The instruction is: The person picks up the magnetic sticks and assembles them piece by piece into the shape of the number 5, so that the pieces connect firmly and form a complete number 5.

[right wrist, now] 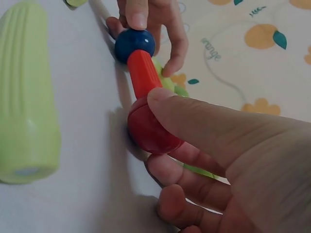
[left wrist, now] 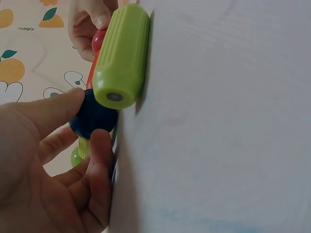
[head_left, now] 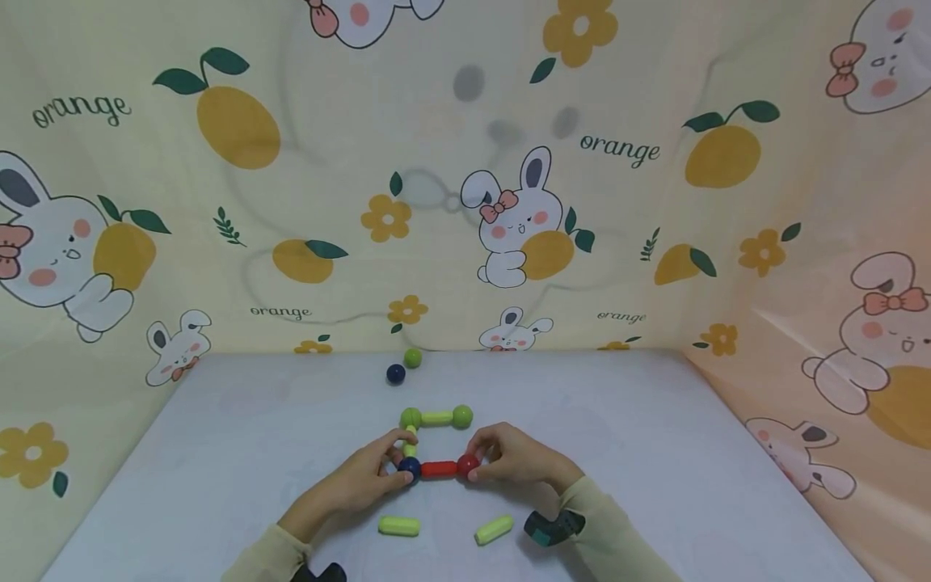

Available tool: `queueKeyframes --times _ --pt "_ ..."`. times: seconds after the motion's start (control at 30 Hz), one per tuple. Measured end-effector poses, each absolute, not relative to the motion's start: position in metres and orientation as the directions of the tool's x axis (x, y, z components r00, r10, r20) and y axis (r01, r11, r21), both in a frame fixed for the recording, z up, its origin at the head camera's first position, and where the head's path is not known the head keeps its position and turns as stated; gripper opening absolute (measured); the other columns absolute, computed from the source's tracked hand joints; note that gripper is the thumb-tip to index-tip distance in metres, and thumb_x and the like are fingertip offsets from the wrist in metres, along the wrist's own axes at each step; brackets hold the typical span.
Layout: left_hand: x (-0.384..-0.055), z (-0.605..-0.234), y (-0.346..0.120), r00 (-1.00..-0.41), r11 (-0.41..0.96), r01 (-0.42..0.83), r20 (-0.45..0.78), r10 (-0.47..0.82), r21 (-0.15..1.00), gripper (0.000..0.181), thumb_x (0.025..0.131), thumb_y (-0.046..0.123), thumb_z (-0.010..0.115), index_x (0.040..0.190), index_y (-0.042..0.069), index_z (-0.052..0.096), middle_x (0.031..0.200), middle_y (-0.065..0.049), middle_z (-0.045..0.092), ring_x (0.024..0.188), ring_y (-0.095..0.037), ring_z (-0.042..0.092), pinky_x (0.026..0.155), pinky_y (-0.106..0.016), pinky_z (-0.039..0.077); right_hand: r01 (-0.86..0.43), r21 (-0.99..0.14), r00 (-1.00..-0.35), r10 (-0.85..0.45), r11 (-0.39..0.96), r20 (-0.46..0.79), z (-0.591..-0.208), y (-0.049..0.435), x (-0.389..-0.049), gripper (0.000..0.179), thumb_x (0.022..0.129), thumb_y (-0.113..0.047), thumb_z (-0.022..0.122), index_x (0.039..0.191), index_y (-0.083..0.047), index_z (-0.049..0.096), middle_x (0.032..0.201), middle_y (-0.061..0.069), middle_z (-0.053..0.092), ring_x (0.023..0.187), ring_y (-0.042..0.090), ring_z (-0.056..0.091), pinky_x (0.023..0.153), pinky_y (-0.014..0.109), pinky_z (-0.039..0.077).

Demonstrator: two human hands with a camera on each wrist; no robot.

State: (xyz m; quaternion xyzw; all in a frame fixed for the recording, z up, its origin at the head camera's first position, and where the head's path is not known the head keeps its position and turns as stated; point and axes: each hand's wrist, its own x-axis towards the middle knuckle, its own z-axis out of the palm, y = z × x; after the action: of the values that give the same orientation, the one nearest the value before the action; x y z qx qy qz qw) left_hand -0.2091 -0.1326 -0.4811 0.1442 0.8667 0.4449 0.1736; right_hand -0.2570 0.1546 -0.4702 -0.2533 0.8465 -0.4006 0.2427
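Observation:
My left hand (head_left: 366,475) pinches a dark blue ball (head_left: 410,469) between thumb and fingers. On the other side my right hand (head_left: 518,457) grips a red ball (head_left: 468,466), thumb on top in the right wrist view. A red rod (head_left: 439,469) joins these two balls. From the blue ball a light green rod (head_left: 410,443), partly covered by left fingers, runs back to a green ball (head_left: 410,417). Another light green rod (head_left: 437,418) links that ball to a second green ball (head_left: 462,416), so the chain makes three sides of a square.
Two loose light green rods, a left one (head_left: 398,526) and a right one (head_left: 494,530), lie in front of the hands. Farther back sit a loose green ball (head_left: 413,358) and a loose dark blue ball (head_left: 396,373). A printed curtain (head_left: 451,323) rises behind the white table (head_left: 618,404).

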Motion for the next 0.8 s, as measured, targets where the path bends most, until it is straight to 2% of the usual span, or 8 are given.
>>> queueKeyframes --times 0.23,0.47,0.8 --pt "-0.209 -0.482 -0.134 -0.904 0.565 0.138 -0.13 0.408 0.813 0.047 0.098 0.024 0.067 0.141 0.018 0.049 0.106 -0.006 0.061 0.072 -0.015 0.052 0.061 -0.024 0.042 -0.239 -0.793 -0.776 -0.601 0.561 -0.192 -0.474 0.151 -0.258 0.023 0.088 -0.021 0.079 0.107 -0.012 0.069 0.094 -0.001 0.064 0.081 0.013 0.054 0.069 0.022 0.045" --pt "-0.209 -0.481 -0.134 -0.913 0.55 0.123 -0.122 0.389 0.826 0.052 0.098 0.016 0.066 0.145 0.016 0.045 0.105 -0.007 0.06 0.068 -0.014 0.052 0.057 -0.023 0.043 -0.241 -0.796 -0.797 -0.581 0.556 -0.165 -0.476 0.149 -0.256 0.024 0.089 -0.02 0.079 0.108 -0.01 0.069 0.092 0.001 0.063 0.081 0.014 0.054 0.066 0.022 0.044" --pt "-0.21 -0.481 -0.133 -0.91 0.534 0.147 -0.097 0.403 0.833 0.048 0.101 0.009 0.058 0.146 0.011 0.044 0.107 -0.009 0.059 0.063 -0.013 0.054 0.056 -0.025 0.044 -0.21 -0.802 -0.824 -0.543 0.559 -0.164 -0.48 0.147 -0.256 0.023 0.09 -0.025 0.078 0.108 -0.013 0.069 0.089 -0.002 0.061 0.083 0.014 0.054 0.069 0.023 0.044"
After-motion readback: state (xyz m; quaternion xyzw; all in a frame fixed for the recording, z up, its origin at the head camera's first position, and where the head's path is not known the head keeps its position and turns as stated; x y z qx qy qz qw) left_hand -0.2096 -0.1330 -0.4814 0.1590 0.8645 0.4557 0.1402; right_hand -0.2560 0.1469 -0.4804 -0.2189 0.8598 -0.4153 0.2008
